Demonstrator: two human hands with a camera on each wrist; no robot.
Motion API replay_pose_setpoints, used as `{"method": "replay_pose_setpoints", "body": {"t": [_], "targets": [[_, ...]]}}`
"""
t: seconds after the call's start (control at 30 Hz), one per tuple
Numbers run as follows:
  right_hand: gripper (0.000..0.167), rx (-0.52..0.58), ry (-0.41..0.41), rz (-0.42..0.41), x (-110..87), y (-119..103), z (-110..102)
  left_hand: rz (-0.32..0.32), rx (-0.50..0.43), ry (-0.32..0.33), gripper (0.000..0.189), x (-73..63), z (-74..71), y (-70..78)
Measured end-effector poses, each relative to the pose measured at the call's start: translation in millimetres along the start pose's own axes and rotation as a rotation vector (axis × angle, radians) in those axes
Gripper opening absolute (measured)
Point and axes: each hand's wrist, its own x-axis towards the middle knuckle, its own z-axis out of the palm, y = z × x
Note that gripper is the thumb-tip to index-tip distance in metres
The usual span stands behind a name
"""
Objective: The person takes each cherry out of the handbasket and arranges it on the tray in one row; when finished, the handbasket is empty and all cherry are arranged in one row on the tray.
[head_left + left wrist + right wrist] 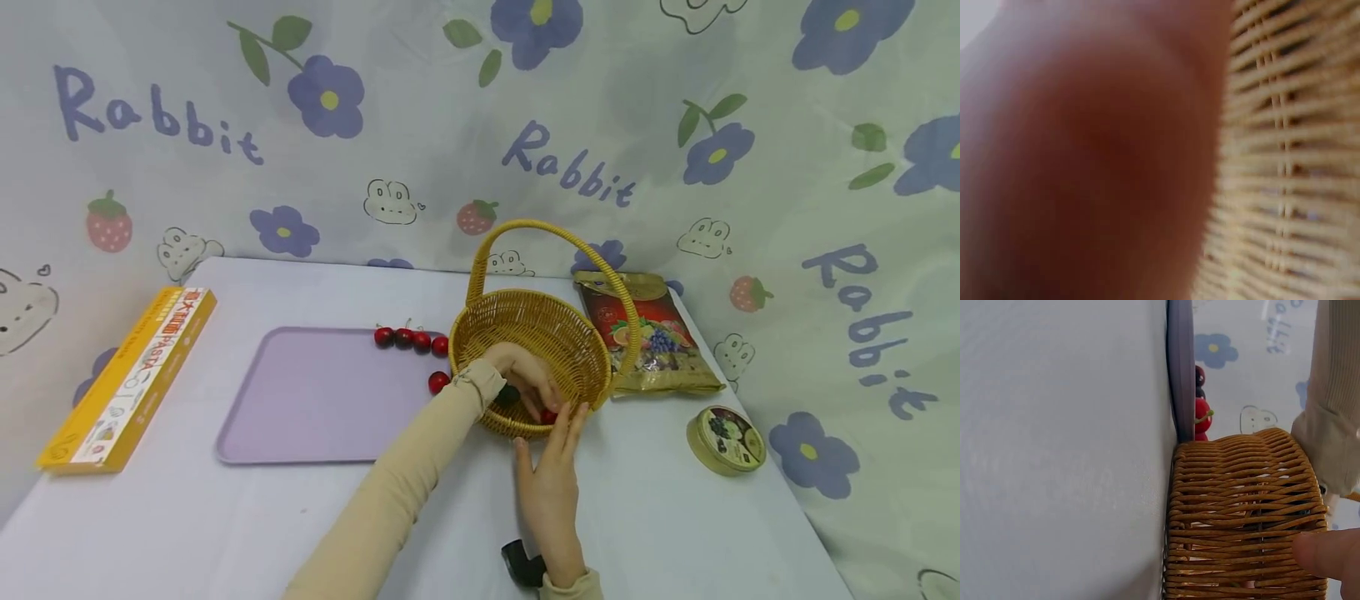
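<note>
My left hand [523, 377] reaches down into the yellow wicker basket [457, 342], its fingers bent and pinching a red cherry [550, 415] near the front inside wall. The left wrist view is mostly filled by blurred skin, beside the basket's weave [1285, 156]. At the front of the basket, my right hand [551, 492] rests against the rim with fingers extended. One of its fingertips [1310, 550] presses on the woven outer wall in the right wrist view. The dark camera [522, 564] is at the right wrist.
Left of the basket lies a purple tray [337, 396], with several cherries [403, 337] along its right side. A pasta box [131, 379] is at far left. To the right are a fruit-printed bag [648, 333] and a round tin [726, 440]. The basket's handle [555, 227] arches high.
</note>
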Motion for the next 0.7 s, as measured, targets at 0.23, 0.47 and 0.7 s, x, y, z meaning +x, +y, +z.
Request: {"method": "replay_pose_setpoints", "body": {"t": [0.23,0.47,0.7], "targets": [[0.087,0.001,0.011,-0.009,-0.5,1.8,0.3,0.269,-0.243,0.172,0.040,-54.0,-24.3,-17.7],[0.088,0.009,-0.021,-0.017,3.4,-1.8,0.1,0.627,-0.650,0.360,0.030,-148.4,-63.8,-91.6],[0.089,-0.008,-0.027,0.004,1.7,2.4,-4.8,0.792,-1.450,0.544,0.010,-210.0,-74.3,-183.5]]}}
